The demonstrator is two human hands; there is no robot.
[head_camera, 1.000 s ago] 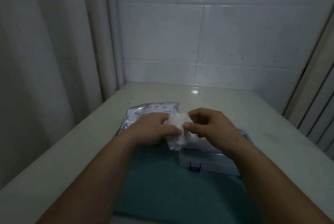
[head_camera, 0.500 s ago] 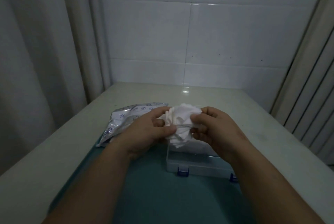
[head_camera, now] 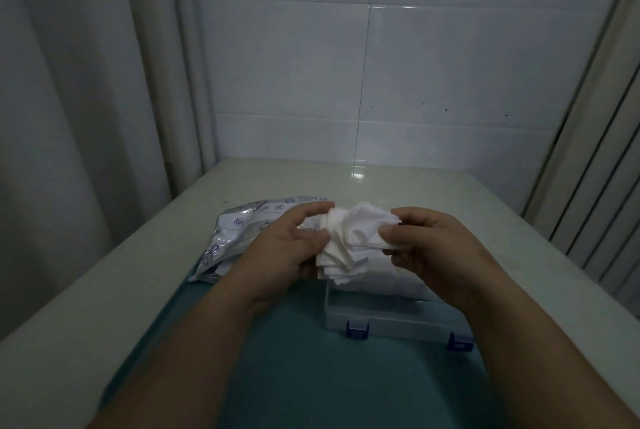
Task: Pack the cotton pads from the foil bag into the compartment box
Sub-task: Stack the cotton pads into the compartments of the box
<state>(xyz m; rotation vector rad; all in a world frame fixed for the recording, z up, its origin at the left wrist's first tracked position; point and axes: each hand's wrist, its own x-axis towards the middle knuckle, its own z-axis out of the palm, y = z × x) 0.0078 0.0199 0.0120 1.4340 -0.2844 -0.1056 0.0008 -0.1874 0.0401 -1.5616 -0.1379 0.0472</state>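
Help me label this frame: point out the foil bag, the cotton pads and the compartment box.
foil bag [head_camera: 235,234], head view, on its printed top face.
cotton pads [head_camera: 346,245], head view, middle of the fanned stack.
compartment box [head_camera: 405,326], head view, on its clear front wall.

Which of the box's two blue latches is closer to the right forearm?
The latch at the box's front right corner; the other latch sits further left along the front wall.

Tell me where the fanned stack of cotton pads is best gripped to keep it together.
Probably across the flat faces of the cotton pads at their lower, tighter end, coming from the left as the left hand does. The top edges splay toward the right hand, so a pinch there would likely catch only a few pads.
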